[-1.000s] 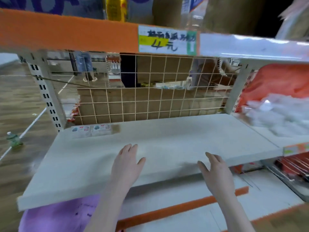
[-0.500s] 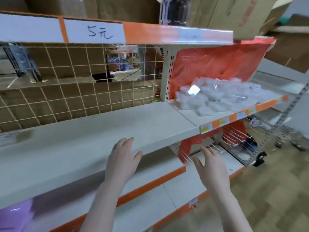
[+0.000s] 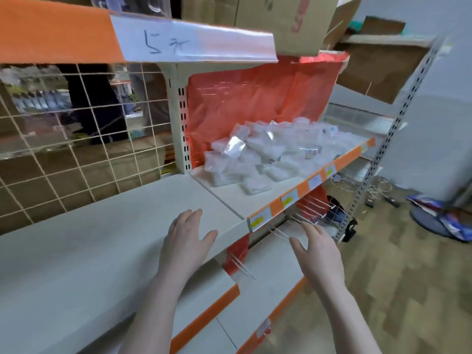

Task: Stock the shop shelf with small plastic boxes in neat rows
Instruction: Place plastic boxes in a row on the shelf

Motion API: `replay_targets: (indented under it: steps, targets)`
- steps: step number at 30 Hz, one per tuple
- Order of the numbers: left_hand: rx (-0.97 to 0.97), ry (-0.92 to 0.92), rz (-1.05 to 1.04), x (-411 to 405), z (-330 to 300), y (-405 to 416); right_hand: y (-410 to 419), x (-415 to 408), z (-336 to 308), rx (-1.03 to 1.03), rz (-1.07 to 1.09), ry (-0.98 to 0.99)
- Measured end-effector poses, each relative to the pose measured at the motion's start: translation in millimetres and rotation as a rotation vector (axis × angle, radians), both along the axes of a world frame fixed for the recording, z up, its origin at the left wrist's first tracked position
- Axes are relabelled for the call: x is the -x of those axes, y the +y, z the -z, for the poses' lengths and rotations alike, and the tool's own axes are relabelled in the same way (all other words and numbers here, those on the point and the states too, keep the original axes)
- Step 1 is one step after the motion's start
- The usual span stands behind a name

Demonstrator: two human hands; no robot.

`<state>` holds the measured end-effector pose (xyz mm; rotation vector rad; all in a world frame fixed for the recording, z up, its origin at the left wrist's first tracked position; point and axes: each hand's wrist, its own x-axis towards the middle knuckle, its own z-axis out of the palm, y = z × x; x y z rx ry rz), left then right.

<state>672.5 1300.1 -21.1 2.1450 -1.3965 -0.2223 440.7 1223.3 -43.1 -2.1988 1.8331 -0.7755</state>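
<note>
A loose heap of small clear plastic boxes point(image 3: 268, 152) lies on the right-hand shelf point(image 3: 258, 200), in front of an orange plastic sheet. The white shelf point(image 3: 102, 226) to its left is bare where I see it. My left hand point(image 3: 187, 241) hovers flat over the front edge of that shelf, fingers straight, holding nothing. My right hand point(image 3: 319, 249) floats lower and further right, below the heap's shelf, fingers spread and empty.
Thin wire hooks point(image 3: 306, 213) stick out under the right shelf, close to my right hand. A wire grid point(image 3: 76, 154) backs the left shelf. Cardboard cartons point(image 3: 293, 19) sit on top. A perforated upright point(image 3: 383, 149), cables and a dark bag stand on the wooden floor at right.
My view has swung right: the two boxes at the left shelf's back corner left the frame and the heap of boxes came closer. Both hands stayed open and empty, drifting right.
</note>
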Motion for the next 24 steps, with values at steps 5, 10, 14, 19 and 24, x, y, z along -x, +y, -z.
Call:
replay_targets:
  steps: [5, 10, 14, 19, 24]
  targets:
    - [-0.002, -0.001, 0.073, -0.6, -1.3, -67.8, -60.0, 2.2, -2.1, 0.018, 0.048, -0.042]
    - [-0.046, -0.005, 0.124, 2.0, 4.7, -108.9, -110.6, 5.3, 2.0, -0.004, 0.036, -0.042]
    - [-0.038, -0.015, 0.108, 12.3, 9.2, -144.1, -160.6, 8.6, 3.1, -0.015, -0.027, -0.059]
    - [-0.020, -0.041, 0.034, 43.1, 10.8, -189.7, -224.6, 18.3, -3.2, 0.000, -0.174, -0.067]
    - [-0.057, -0.010, -0.060, 79.3, 13.9, -229.8, -289.1, 33.2, -14.7, 0.078, -0.333, -0.090]
